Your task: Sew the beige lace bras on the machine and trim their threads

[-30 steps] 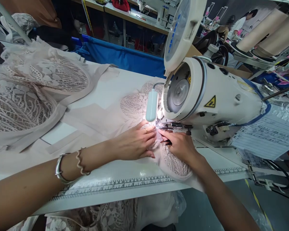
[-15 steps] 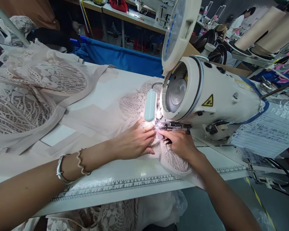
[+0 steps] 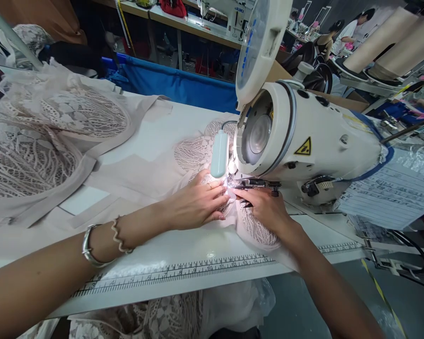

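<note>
While both hands work near the middle of the frame in the head view, the lace (image 3: 257,228) lies between them on the bench (image 3: 183,247), part of it right at the working end of the machine (image 3: 325,136), under the glow of the lamp (image 3: 217,153). The left hand (image 3: 199,202) rests palm down on the lace, its grip loose, thumb apart from the fingers. The right hand (image 3: 266,207) has its forefinger reaching to the lit spot; a small dark tool (image 3: 246,204) shows by its curled fingers, but I cannot tell whether that grip is clamped on it.

The work looks midway: this piece has not come away from the machine, and how much is sewn or left cannot be read, since fingers and lamp cover the seam. More lace pieces (image 3: 88,113) lie at upper left, and others (image 3: 173,310) hang at lower centre; whether those are finished does not show.
</note>
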`<action>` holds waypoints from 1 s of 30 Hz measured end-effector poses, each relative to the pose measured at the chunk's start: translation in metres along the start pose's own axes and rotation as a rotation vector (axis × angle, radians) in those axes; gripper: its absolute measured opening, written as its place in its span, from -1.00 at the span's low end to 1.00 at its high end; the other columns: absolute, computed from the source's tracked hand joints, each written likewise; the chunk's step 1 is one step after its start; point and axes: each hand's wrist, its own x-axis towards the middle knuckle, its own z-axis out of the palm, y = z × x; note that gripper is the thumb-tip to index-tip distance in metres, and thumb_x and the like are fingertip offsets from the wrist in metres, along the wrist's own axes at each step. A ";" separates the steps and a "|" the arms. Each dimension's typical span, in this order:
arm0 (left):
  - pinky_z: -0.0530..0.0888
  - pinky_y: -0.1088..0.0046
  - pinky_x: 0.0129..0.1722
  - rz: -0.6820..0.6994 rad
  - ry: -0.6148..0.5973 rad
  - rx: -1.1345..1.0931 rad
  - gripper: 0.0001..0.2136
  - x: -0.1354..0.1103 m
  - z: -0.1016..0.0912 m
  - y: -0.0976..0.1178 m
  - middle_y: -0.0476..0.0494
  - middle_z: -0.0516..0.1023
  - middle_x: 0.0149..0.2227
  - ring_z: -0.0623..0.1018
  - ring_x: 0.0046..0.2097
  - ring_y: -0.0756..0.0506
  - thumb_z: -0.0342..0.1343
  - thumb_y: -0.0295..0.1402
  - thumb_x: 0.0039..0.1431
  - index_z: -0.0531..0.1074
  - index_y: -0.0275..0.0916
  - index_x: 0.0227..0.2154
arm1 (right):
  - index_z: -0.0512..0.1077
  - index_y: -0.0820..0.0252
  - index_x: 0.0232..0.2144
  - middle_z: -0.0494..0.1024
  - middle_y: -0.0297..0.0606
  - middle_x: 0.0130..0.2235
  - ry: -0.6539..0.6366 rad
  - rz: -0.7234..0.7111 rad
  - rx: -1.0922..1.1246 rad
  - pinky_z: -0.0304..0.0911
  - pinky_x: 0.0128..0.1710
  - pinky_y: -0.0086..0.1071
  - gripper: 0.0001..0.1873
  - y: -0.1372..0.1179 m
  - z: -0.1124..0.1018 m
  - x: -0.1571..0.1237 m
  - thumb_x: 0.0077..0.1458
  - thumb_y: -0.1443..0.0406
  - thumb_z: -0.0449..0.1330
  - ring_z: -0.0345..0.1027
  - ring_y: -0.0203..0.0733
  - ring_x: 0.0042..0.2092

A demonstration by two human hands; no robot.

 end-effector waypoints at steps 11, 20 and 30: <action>0.15 -0.01 0.16 -0.016 0.046 0.030 -0.58 0.003 0.004 0.009 -0.26 0.55 -0.18 0.49 -0.17 -0.18 -0.20 -0.16 0.48 0.49 -0.34 -0.16 | 0.52 0.08 0.03 0.42 -0.40 -0.50 0.110 -0.133 -0.081 0.02 -0.43 -0.39 -0.48 -0.001 0.000 -0.033 0.12 0.53 0.00 0.26 -0.21 -0.48; 0.06 -0.08 0.23 0.002 0.064 0.049 -0.56 0.001 0.005 0.008 -0.33 0.58 -0.06 0.50 0.02 -0.27 -0.21 -0.15 0.48 0.50 -0.35 -0.10 | 0.62 0.13 -0.03 0.34 -0.39 -0.55 0.177 -0.221 -0.067 0.02 -0.45 -0.36 -0.34 -0.001 0.000 -0.023 -0.05 0.58 -0.05 0.17 -0.22 -0.51; -0.07 -0.19 0.30 -0.083 0.001 0.069 -0.55 0.004 -0.001 0.002 -0.29 0.56 0.02 0.49 0.08 -0.27 -0.22 -0.07 0.47 0.46 -0.28 -0.04 | 0.53 -0.07 0.12 0.60 -0.45 -0.11 -0.001 -0.038 -0.031 0.24 -0.39 -0.45 -0.26 0.007 0.003 -0.010 -0.03 0.60 0.07 0.47 -0.19 -0.18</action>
